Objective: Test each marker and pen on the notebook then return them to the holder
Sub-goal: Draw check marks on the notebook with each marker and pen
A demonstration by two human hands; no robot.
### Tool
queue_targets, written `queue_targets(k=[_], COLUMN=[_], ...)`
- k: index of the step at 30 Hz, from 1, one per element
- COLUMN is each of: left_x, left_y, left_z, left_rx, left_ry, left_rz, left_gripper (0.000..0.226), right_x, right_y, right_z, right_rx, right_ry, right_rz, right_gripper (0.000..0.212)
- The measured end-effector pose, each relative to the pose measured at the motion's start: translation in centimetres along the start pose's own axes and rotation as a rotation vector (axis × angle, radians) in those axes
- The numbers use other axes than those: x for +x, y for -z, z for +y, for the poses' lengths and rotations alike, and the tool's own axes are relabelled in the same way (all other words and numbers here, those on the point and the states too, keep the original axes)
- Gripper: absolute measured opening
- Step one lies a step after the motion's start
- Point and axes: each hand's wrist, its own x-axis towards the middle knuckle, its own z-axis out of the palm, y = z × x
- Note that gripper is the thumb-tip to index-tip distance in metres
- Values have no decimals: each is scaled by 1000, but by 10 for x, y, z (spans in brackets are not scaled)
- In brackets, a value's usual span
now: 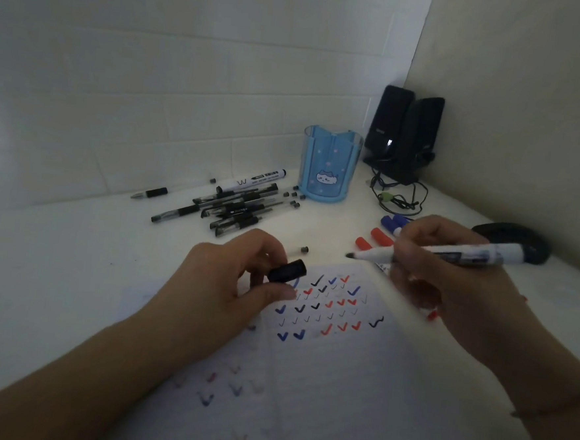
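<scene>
My right hand (449, 275) grips an uncapped black marker (468, 254), its tip pointing left just above the top edge of the notebook page (322, 376). The page carries rows of black, blue and red check marks. My left hand (229, 284) pinches the marker's black cap (287, 271) over the page's upper left. The blue pen holder (330, 164) stands behind, by the wall. A pile of black pens (234, 205) and a white marker (250, 181) lie left of the holder.
Red markers (376, 239) and blue markers (393, 223) lie behind my right hand. Two black speakers (401, 135) with tangled cables stand in the corner. A dark mouse (517, 241) sits at the right wall. A lone pen (149, 193) lies far left.
</scene>
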Motion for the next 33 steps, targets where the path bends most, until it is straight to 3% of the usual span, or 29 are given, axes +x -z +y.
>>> queue_targets(k=[2,9,18,27,33], left_x=[0,-2,-5,-7,-8], left_y=[0,-1,-4,-2,2], left_z=[-1,0,2,12,15], left_rx=[14,-7,-70,-391,-374], left_ry=[-30,-108,-123,-77,-77], left_rz=[14,9,-12,105,115], left_gripper=[19,11,12,13,14], right_x=[-3,-5,-8,-13,-14], right_y=[-4,-12,-20,-31,-35], right_z=[-2,-1,-6,-10,-12], right_rx=[82,104,20,91,86], right_ry=[16,3,-16,6,10], right_rz=[-92,-138,-220,-173,-168], right_gripper=[18,16,41,38,37])
